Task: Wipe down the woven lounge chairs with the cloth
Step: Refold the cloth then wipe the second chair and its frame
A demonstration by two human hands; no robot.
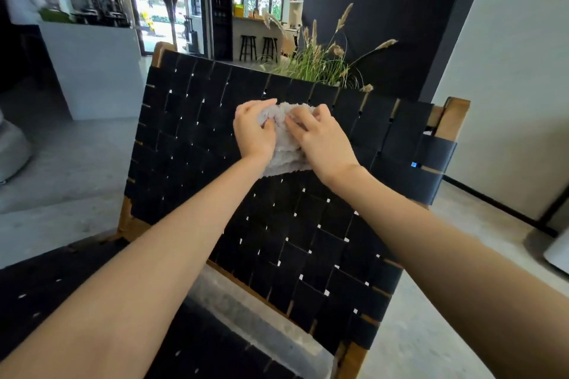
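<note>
Chair (pixel 191 132) black woven | floor (pixel 77 169) concrete | left hand (pixel 254 129), right hand (pixel 320 141) fingers (pixel 303 121) pinch cloth (pixel 284 152)

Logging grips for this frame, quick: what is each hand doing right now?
Left hand: fingers curled round the cloth, holding it.
Right hand: also grips the cloth, against the woven chair back.

The chair (pixel 277 224) has a back of flat black straps, woven, matt and smooth, on a frame of brown wood (pixel 449 120) with a soft shine. The cloth (pixel 286 151) is pale grey terry, fluffy and rough. The floor (pixel 77 169) is grey concrete, matt. The counter (pixel 92 71) looks white and smooth.
</note>
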